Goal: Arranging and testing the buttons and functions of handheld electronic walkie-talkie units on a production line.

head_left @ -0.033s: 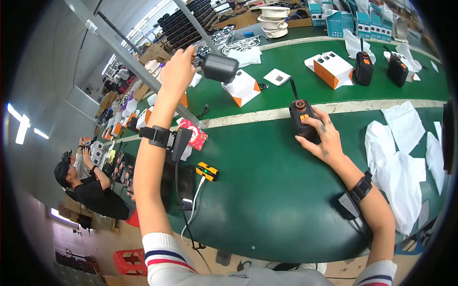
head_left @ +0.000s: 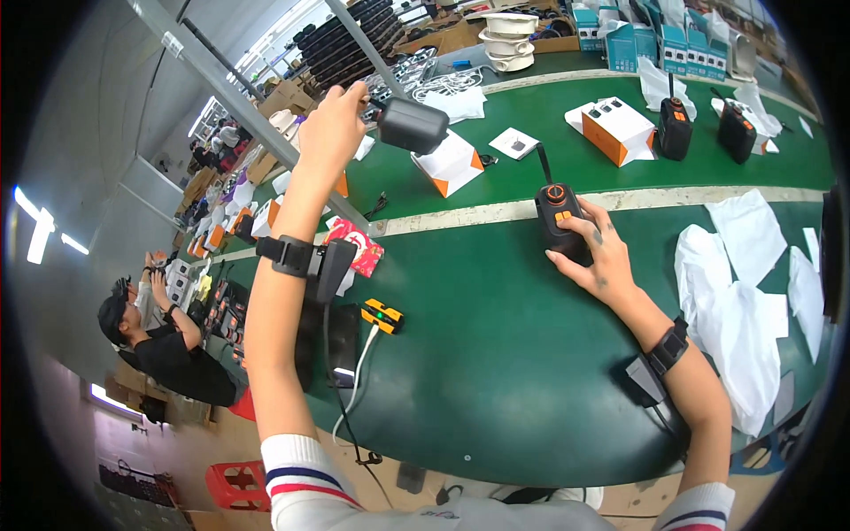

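Observation:
My left hand (head_left: 329, 133), raised at the upper left, pinches the short strap of a boxy black device (head_left: 413, 126) that juts out to its right, above the table. Only the plain dark side of this device shows. On the green tabletop, a second black device (head_left: 551, 226) with an orange ring on top and orange buttons stands with its strap sticking up. My right hand (head_left: 604, 257) grips it from the right, fingers on the front and thumb at its lower edge.
White-and-orange boxes (head_left: 450, 168) and two more black devices (head_left: 675, 128) stand beyond the pale strip. White bags (head_left: 730, 310) lie at right. A yellow-black gadget (head_left: 382, 316) with a white cable sits by my left forearm. A metal post (head_left: 266, 133) rises at left; a co-worker (head_left: 177, 345) works beyond.
The black device in my left hand has shifted very slightly to the right. My right hand and its device look nearly the same.

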### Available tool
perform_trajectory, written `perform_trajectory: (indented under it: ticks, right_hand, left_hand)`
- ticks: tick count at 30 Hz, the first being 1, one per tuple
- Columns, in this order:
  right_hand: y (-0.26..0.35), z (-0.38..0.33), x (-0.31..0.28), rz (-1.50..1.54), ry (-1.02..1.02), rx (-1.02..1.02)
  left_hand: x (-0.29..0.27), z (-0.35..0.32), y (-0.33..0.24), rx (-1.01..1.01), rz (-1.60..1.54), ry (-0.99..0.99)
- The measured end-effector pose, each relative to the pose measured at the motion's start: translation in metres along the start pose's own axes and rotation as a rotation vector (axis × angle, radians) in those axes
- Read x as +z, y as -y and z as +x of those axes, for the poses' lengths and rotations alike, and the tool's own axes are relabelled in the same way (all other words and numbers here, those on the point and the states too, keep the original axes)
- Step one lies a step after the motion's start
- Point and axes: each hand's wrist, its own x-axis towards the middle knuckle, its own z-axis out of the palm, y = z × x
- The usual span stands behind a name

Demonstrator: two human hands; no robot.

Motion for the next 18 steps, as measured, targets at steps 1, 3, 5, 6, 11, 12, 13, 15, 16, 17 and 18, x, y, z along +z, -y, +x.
perform_trajectory:
  ticks: [1,3,5,6,11,12,13,15,16,17,18]
  right_hand:
    - [0.000,0.000,0.000,-0.022,0.010,-0.013]
    - [0.001,-0.001,0.001,-0.016,-0.027,-0.030]
    - [0.002,-0.002,0.000,-0.014,-0.003,0.008]
    - [0.002,-0.003,0.000,-0.019,0.003,-0.003]
    - [0.008,-0.006,0.000,0.029,0.062,-0.004]
    - [0.010,-0.006,0.000,0.011,0.049,-0.038]
    - [0.011,-0.006,0.000,0.004,0.035,-0.068]
    - [0.014,-0.007,0.000,0.002,0.035,-0.074]
    - [0.015,-0.008,-0.001,0.028,0.066,-0.056]
    - [0.015,-0.010,-0.001,0.055,0.102,-0.023]
    - [0.016,-0.011,-0.001,0.020,0.094,-0.044]
  left_hand:
    - [-0.010,-0.005,-0.010,-0.036,-0.004,0.020]
    - [-0.023,-0.019,-0.028,-0.006,-0.046,-0.027]
    - [-0.029,-0.039,-0.047,-0.047,-0.066,0.005]
    - [-0.031,-0.050,-0.055,-0.042,-0.117,0.056]
    - [-0.033,-0.097,-0.090,-0.046,-0.220,0.210]
    - [-0.034,-0.105,-0.094,-0.028,-0.245,0.206]
    - [-0.035,-0.113,-0.099,-0.028,-0.247,0.204]
    - [-0.036,-0.128,-0.107,-0.013,-0.364,0.159]
    - [-0.035,-0.136,-0.111,-0.046,-0.386,0.196]
    - [-0.034,-0.143,-0.113,-0.025,-0.387,0.169]
    - [-0.031,-0.151,-0.115,-0.011,-0.460,0.057]
